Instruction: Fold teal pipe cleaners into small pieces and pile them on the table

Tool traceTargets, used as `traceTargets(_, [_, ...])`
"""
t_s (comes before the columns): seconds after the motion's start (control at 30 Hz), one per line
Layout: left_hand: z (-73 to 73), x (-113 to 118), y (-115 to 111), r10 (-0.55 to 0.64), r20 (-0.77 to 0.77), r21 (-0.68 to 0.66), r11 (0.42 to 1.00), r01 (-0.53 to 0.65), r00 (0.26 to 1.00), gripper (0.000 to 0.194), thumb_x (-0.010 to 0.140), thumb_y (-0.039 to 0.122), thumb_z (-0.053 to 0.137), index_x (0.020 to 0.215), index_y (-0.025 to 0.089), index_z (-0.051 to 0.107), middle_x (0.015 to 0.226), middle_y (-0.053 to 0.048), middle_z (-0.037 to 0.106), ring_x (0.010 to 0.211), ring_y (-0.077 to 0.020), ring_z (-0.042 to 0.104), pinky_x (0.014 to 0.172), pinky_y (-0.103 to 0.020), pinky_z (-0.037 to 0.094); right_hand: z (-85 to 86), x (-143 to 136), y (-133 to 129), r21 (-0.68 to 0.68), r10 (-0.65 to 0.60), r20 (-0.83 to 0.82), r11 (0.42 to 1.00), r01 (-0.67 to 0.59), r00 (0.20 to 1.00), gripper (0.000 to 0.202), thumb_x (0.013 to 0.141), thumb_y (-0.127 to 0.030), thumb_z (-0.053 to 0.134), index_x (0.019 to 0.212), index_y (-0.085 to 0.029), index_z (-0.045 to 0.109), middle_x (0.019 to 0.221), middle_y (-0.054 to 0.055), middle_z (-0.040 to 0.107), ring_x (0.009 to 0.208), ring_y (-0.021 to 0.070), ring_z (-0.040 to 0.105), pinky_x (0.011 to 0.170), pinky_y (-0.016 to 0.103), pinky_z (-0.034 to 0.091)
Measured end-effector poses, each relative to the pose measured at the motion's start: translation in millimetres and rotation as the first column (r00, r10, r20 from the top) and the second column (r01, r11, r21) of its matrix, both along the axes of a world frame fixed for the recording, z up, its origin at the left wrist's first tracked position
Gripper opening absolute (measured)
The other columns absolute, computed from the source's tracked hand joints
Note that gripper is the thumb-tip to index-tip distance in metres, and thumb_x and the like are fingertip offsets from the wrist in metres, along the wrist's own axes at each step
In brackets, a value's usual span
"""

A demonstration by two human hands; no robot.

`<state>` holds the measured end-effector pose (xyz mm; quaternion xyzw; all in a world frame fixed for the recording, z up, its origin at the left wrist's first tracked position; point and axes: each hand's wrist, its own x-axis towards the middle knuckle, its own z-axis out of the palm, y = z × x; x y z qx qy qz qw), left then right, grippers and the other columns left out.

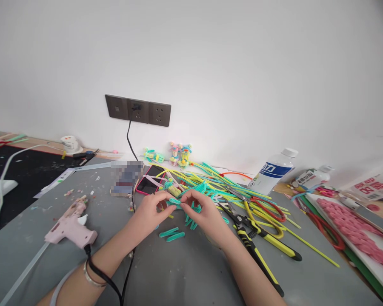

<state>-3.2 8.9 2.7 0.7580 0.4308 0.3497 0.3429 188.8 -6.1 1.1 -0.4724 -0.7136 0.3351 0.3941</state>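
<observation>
A small, bent strip of teal fuzzy pipe cleaner is staying in the air between the two hands, above the middle of the grey table. The left hand is pinching it between thumb and finger from one side, and the right hand is pinching it from the other side, with fingertips almost meeting. Just below, two short, folded teal pieces are lying side by side on the table. More short teal pieces are lying partly behind the right hand. Beyond the hands, a dark phone with a pink-red edge is resting flat, and long yellow and teal fuzzy stems are spreading toward the right. Black-and-yellow metal cutters are lying near the right forearm. A pale pink glue gun is lying to the left. Three small, colourful fuzzy figures are sitting along the white wall.
</observation>
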Motion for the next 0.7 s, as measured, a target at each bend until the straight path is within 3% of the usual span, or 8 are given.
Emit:
traceTargets(0.17, [2.8, 1, -2, 0.009, 0.035, -0.040, 0.999, -0.008, 0.999, 0.017, 0.084, 0.026, 0.060, 0.096, 0.020, 0.070, 0.079, -0.001, 0.072, 0.066, -0.0166, 0.064, 0.060, -0.024, 0.050, 0.4, -3, -3, 0.010, 0.006, 0.010, 1.000, -0.006, 1.000, 0.006, 0.088, -0.019, 0.056, 0.084, -0.021, 0.061, 0.078, 0.001, 0.063, 0.069, 0.0157, 0.055, 0.063, 0.027, 0.042])
traceTargets(0.37, [4.0, 0, -3, 0.006, 0.040, -0.055, 0.999, -0.004, 0.999, 0.015, 0.087, 0.030, 0.058, 0.088, 0.020, 0.068, 0.078, -0.001, 0.071, 0.067, -0.0168, 0.063, 0.061, -0.025, 0.051, 3.3, 3, 0, 0.013, -0.002, 0.008, 1.000, 0.002, 1.000, 0.009, 0.090, -0.028, 0.060, 0.089, -0.021, 0.064, 0.080, 0.002, 0.065, 0.071, 0.0165, 0.057, 0.063, 0.027, 0.044])
traceTargets(0.47, [2.9, -2, -2, 0.013, 0.032, -0.061, 0.998, -0.011, 0.999, 0.017, 0.088, 0.031, 0.057, 0.087, 0.019, 0.069, 0.077, -0.002, 0.070, 0.067, -0.0167, 0.062, 0.062, -0.025, 0.050, 4.6, 20, 7, 0.067, -0.097, -0.002, 0.993, 0.097, 0.995, 0.018, 0.095, -0.033, 0.053, 0.094, -0.019, 0.066, 0.084, 0.004, 0.068, 0.072, 0.0180, 0.059, 0.065, 0.029, 0.047])
traceTargets(0.57, [1.5, -2, -2, 0.006, 0.021, -0.068, 0.998, -0.005, 1.000, 0.016, 0.087, 0.031, 0.059, 0.086, 0.019, 0.069, 0.074, -0.002, 0.070, 0.065, -0.0164, 0.062, 0.061, -0.025, 0.049, 2.8, 38, 13, 0.111, -0.173, 0.120, 0.981, 0.160, 0.977, 0.017, 0.095, -0.028, 0.051, 0.090, -0.020, 0.065, 0.081, 0.004, 0.067, 0.069, 0.0185, 0.057, 0.065, 0.031, 0.047])
traceTargets(0.6, [1.1, -2, -2, 0.003, 0.020, -0.071, 0.997, -0.001, 1.000, 0.016, 0.086, 0.031, 0.059, 0.086, 0.019, 0.069, 0.074, -0.001, 0.070, 0.065, -0.0164, 0.062, 0.061, -0.025, 0.049, 1.6, 42, 14, 0.112, -0.172, 0.164, 0.982, 0.155, 0.971, 0.015, 0.093, -0.025, 0.053, 0.089, -0.020, 0.065, 0.082, 0.004, 0.067, 0.070, 0.0189, 0.057, 0.067, 0.032, 0.047])
traceTargets(0.7, [0.5, -2, -2, 0.007, 0.014, -0.063, 0.998, -0.007, 1.000, 0.014, 0.085, 0.029, 0.059, 0.086, 0.020, 0.070, 0.073, -0.001, 0.070, 0.065, -0.0166, 0.064, 0.061, -0.025, 0.050, -1.2, 49, 13, 0.016, 0.016, 0.268, 1.000, -0.021, 0.963, 0.008, 0.089, -0.021, 0.061, 0.095, -0.023, 0.068, 0.097, 0.005, 0.068, 0.087, 0.0222, 0.062, 0.076, 0.035, 0.050])
